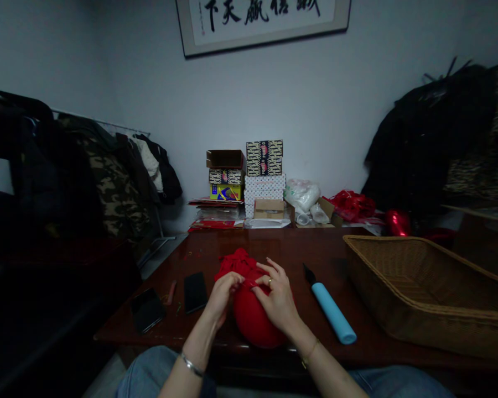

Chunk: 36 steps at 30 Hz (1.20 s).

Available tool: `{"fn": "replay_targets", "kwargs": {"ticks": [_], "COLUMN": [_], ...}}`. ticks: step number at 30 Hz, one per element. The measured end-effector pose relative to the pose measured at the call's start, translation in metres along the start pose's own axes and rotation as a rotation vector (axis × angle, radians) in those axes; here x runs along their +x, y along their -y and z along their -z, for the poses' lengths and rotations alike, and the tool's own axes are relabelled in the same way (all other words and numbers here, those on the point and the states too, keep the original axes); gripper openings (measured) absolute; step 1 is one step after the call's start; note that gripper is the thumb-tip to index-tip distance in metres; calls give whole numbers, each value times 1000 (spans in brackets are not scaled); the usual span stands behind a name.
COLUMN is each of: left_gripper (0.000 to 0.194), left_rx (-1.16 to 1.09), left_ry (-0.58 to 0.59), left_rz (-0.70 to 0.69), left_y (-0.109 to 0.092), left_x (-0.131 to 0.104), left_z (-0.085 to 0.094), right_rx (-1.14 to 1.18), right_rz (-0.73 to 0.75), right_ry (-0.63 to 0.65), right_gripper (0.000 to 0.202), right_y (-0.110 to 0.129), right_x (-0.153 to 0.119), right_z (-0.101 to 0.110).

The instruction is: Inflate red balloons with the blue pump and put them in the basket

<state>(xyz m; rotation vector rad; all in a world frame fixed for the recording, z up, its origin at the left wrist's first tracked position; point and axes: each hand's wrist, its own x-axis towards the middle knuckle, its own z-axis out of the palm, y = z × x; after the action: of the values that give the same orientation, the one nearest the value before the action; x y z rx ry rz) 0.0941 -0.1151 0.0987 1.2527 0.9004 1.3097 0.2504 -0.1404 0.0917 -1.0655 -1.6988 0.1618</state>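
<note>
A round red balloon-like thing (pixel 257 323) rests at the table's front edge, between my forearms. Bunched red material (pixel 237 261) lies against its far side; I cannot tell whether the two are joined. My left hand (pixel 224 292) pinches a bit of the red material at the top of the round thing. From the other side, my right hand (pixel 276 296) presses thumb and index finger together on the same spot, its other fingers raised. What exactly lies between the fingertips is too small to make out. A light-blue hand pump (pixel 334 313) with a black nozzle lies right of my right hand.
Two dark phones (pixel 195 292) and a small reddish stick (pixel 171 292) lie on the brown table (pixel 311 243) at left. A large wicker basket (pixel 419 284) takes up the right side. Stacked boxes (pixel 264 190) and a plastic bag (pixel 302 194) stand beyond the far edge.
</note>
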Motion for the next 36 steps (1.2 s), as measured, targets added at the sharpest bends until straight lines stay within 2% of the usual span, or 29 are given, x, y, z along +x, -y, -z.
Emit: {"fn": "replay_targets", "kwargs": {"ticks": [2, 5, 9, 12, 14, 16, 20, 23, 26, 31, 36], "left_gripper": [8, 10, 11, 5, 4, 14, 24, 29, 35, 34, 32], "left_rx": [-186, -340, -325, -294, -243, -173, 51, 172, 142, 6, -56], "left_ry": [22, 132, 291, 337, 309, 201, -235, -373, -368, -201, -67], "left_rz": [47, 68, 41, 9, 1, -8, -178, -291, -240, 0, 42], "left_y": [-1, -7, -17, -17, -12, -3, 9, 9, 4, 1, 2], "left_x": [1, -1, -6, -8, -6, -2, 8, 11, 9, 3, 1], "left_z": [4, 8, 10, 9, 8, 5, -5, -11, -14, -13, -10], "right_rx": [138, 246, 259, 259, 255, 252, 252, 251, 249, 253, 265], "right_rz": [-78, -174, -219, -242, -250, -250, -237, -234, -234, -235, -235], "right_ry": [-13, -43, -48, -37, -21, -4, 26, 33, 44, 54, 61], "right_gripper": [7, 6, 9, 10, 10, 10, 8, 9, 10, 12, 11], "right_y": [-1, -6, -14, -17, -16, -14, -7, -5, -6, -8, -10], "right_x": [1, 3, 4, 4, 4, 3, 0, -1, 0, 0, 0], "right_z": [0, -1, -3, -3, -3, -5, -8, -9, -7, -3, -2]}}
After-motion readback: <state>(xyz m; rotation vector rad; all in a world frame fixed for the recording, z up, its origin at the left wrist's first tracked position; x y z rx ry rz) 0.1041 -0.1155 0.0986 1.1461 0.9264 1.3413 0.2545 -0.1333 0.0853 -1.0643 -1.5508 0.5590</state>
